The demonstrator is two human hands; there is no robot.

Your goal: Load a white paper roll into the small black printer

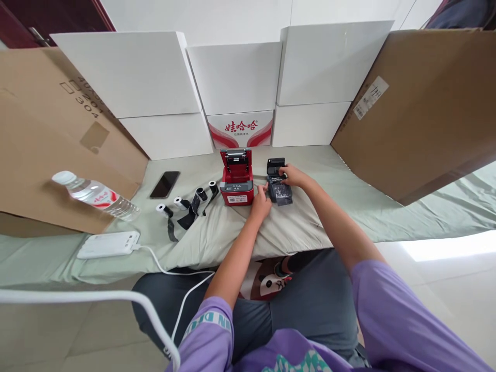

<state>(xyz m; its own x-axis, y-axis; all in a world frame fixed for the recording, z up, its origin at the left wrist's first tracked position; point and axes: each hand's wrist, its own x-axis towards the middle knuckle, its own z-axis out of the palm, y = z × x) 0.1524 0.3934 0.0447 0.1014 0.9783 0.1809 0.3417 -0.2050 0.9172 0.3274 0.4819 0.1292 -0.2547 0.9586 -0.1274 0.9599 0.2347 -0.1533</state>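
Note:
A small black portable printer (279, 192) lies on the cloth with its lid (276, 164) raised. My right hand (295, 175) reaches in from the right, its fingers closed at the opening below the lid; what they pinch there is too small to make out. My left hand (262, 202) rests at the printer's left side, fingers curled and fingertips at its edge. Just left of that hand stands a red printer (237, 187) with its lid up and a dark roller showing inside. Several black paper rolls (201, 194) with loose tails lie farther left.
A phone (165, 184), a water bottle (96, 196) and a white power bank (108, 244) are at the left. From the power bank a white cable (155, 258) runs over my lap. White boxes (234, 77) line the back; cardboard (422, 113) flanks both sides.

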